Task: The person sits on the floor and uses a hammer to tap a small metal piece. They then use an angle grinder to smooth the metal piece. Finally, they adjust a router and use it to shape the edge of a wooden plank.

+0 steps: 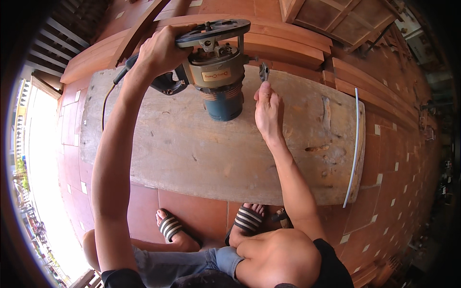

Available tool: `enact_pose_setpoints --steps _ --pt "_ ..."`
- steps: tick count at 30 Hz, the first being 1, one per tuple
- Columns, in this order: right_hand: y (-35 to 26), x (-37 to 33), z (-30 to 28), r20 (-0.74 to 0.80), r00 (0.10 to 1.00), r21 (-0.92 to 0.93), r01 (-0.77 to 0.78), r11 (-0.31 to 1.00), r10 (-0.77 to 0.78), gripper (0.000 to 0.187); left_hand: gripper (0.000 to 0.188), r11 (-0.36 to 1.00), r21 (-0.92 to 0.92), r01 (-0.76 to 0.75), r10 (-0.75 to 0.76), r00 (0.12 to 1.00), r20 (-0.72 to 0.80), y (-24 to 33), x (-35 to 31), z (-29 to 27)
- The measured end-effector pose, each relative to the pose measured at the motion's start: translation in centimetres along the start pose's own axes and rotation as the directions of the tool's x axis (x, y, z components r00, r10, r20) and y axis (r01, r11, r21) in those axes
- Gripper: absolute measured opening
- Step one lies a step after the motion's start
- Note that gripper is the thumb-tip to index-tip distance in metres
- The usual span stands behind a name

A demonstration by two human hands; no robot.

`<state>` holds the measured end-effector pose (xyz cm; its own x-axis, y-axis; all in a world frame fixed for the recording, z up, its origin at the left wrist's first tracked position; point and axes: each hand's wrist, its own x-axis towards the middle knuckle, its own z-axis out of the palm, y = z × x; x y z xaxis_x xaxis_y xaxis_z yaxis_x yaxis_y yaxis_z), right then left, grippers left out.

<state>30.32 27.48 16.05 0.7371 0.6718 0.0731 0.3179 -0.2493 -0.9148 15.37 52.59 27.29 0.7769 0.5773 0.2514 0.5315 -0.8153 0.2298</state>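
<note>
A wood router (218,72) stands upside down on the wooden board (192,158), its blue motor end down and its black base plate on top. My left hand (163,50) is closed around the edge of that base plate, above the black side handle (169,85). Just right of the router, my right hand (268,108) grips a small metal wrench (263,72) with its jaw pointing away from me. The wrench is apart from the router. Most of its handle is hidden in my fist.
Long reddish timbers (283,45) lie behind the board, and more timbers (379,86) lie to the right. A wooden panel frame (336,19) is at the far right. A thin pale strip (354,149) crosses the board's right end. The router's cord (106,103) hangs at left.
</note>
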Motion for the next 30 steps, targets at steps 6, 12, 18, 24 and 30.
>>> enact_pose_setpoints --steps 6,12,18,24,30 --pt "4.4 3.5 1.0 -0.048 0.962 -0.04 0.267 0.963 -0.269 0.064 0.041 0.981 -0.186 -0.054 0.063 0.997 0.041 -2.2 1.7 1.7" --pt "5.3 7.0 2.9 0.024 0.916 0.104 0.396 0.912 -0.4 0.058 0.041 0.962 -0.274 -0.017 0.047 0.993 0.104 -4.4 2.0 2.1" --pt "6.5 8.3 3.6 0.028 0.913 0.171 0.397 0.902 -0.407 0.054 0.039 0.968 -0.251 0.007 0.007 0.999 0.054 -1.4 1.2 1.0" --pt "5.1 7.9 3.8 0.043 0.92 0.208 0.374 0.904 -0.39 0.049 0.039 0.943 -0.333 -0.005 0.042 0.994 0.104 -3.8 1.6 1.8" --pt "4.2 6.5 3.2 0.024 0.934 0.089 0.354 0.931 -0.357 0.059 0.045 0.968 -0.25 -0.016 0.021 1.0 0.016 -2.3 0.5 1.4"
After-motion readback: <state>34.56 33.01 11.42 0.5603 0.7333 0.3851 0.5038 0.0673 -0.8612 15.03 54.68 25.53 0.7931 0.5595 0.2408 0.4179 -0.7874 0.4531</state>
